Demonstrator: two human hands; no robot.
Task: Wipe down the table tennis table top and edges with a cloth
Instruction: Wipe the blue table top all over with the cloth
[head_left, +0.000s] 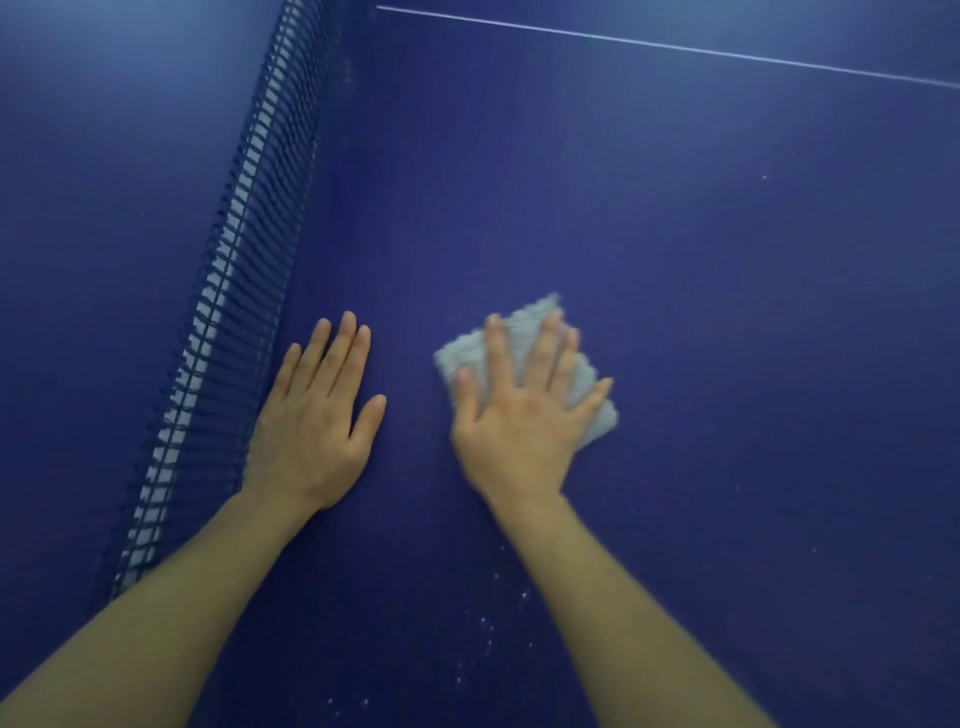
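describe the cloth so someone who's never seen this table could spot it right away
Start at the net crossing the blue table top on the left. Right of it lie two flat hands; the cloth sits under the right hand. It is the only pale grey, crumpled thing on the blue surface.

The dark blue table top (701, 249) fills the view. Its net (228, 291) stands upright along the left. Just right of the net a left hand (317, 421) lies flat on the surface, fingers straight. Further right of the net, a right hand (519, 415) presses a pale grey cloth (592, 400) flat. A thin white line (675, 48) crosses the far side, and pale specks (488, 629) dot the near surface.
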